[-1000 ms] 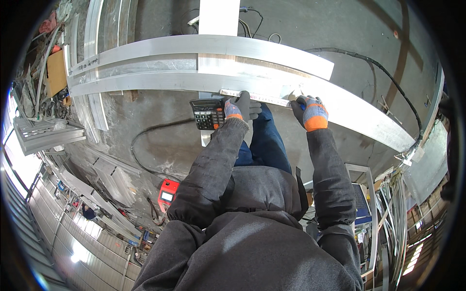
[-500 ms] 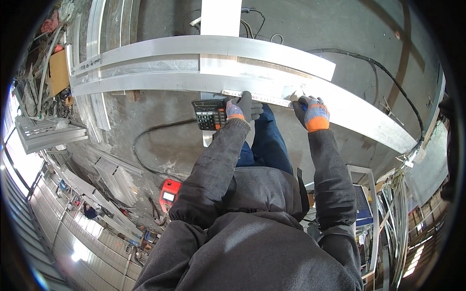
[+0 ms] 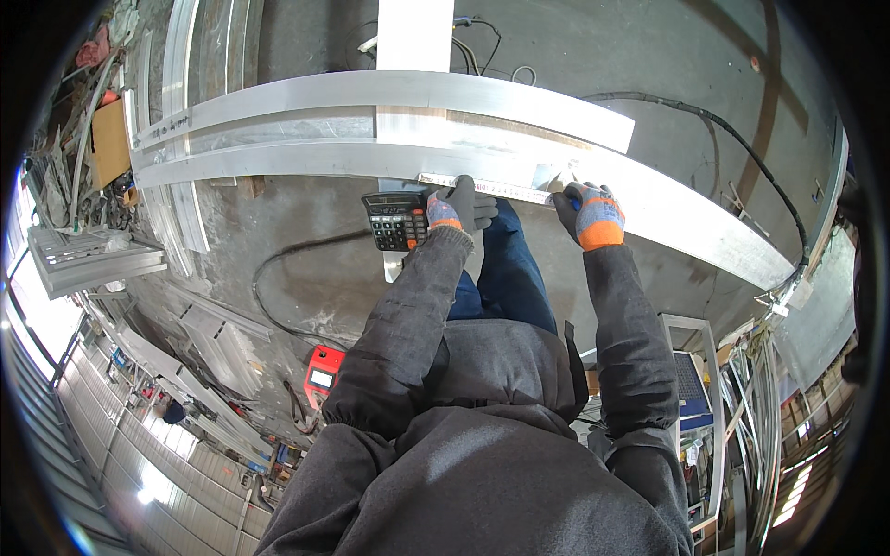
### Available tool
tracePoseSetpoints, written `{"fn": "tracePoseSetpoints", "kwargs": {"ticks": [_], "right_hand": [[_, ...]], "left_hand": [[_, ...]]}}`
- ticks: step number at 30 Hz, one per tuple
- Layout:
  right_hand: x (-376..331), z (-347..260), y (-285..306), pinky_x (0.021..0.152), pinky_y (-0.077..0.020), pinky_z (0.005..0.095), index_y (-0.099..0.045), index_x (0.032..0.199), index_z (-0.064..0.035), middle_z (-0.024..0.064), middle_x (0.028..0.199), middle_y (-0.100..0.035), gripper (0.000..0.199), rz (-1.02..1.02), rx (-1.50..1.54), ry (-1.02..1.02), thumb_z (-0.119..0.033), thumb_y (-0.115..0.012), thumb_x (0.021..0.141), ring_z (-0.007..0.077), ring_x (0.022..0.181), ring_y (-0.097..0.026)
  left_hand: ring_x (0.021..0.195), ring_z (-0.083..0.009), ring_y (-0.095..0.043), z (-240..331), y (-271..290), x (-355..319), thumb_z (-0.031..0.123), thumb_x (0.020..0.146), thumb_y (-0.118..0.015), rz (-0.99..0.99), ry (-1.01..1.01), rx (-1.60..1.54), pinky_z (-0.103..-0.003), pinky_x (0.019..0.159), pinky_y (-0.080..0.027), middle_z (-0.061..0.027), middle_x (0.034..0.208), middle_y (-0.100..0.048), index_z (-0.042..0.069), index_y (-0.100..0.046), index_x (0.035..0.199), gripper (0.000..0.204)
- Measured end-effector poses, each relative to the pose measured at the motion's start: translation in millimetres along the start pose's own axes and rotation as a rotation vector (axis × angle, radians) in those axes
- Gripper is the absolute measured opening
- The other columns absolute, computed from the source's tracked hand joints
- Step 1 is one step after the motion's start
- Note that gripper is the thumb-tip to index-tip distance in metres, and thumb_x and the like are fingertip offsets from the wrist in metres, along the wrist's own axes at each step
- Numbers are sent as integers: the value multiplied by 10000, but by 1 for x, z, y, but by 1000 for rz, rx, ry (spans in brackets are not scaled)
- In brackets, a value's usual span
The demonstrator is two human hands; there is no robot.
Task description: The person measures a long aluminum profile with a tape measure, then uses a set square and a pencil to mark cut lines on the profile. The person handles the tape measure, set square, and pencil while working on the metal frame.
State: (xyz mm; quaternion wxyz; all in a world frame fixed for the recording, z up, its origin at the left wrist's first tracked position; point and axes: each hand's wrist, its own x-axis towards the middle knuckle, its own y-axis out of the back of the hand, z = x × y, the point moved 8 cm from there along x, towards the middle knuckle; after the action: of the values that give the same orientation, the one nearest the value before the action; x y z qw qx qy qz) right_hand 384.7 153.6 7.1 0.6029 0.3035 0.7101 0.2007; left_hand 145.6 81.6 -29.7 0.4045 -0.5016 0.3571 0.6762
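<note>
A measuring tape with a pale, marked blade lies along the near edge of a long silver metal bar. My left hand, in a grey glove with an orange cuff, touches the blade with one digit. Its other fingers stretch out to the right. A black calculator with dark and orange keys sits just left of that hand. At the blade's right end, my right hand, gloved in grey, blue and orange, is closed around the tape. A bit of blue shows between its fingers; the rest there is hidden.
A second silver bar runs behind the first, and a wide pale beam lies crosswise. Black cables curve over the floor. A red device with a small screen stands at lower left. Metal profiles are stacked at right.
The view has shifted slightly, so everything appears a little further left. My right hand's fingers look slightly more curled. My left hand and the calculator keep their places beside the bar.
</note>
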Motion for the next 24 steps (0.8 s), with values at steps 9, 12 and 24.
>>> {"fn": "tracePoseSetpoints", "kwargs": {"ticks": [9,12,24], "right_hand": [[0,2,-1,1065,-477,447,-775,1084,-161,103,991,-770,348,-6,-12,-27,-456,-634,963,315,969,-720],[2,1,-3,1007,-511,464,-777,1100,-161,105,1011,-771,358,-7,-15,-7,-459,-636,960,329,999,-709],[3,5,-6,928,-553,465,-779,1129,-151,115,1062,-773,376,-46,2,-46,-450,-629,958,343,1025,-704]], "left_hand": [[806,-305,-762,-1,-1,1,342,1030,-564,-3,15,-22,-390,618,-629,-256,1022,-749,-50,-594,1218,436],[791,-312,-760,-3,1,4,346,1021,-579,17,19,-31,-393,604,-618,-260,1012,-749,-38,-607,1195,423],[619,-287,-734,-6,0,9,332,989,-552,37,-25,-70,-361,477,-563,-224,864,-757,-61,-654,1033,409]]}}
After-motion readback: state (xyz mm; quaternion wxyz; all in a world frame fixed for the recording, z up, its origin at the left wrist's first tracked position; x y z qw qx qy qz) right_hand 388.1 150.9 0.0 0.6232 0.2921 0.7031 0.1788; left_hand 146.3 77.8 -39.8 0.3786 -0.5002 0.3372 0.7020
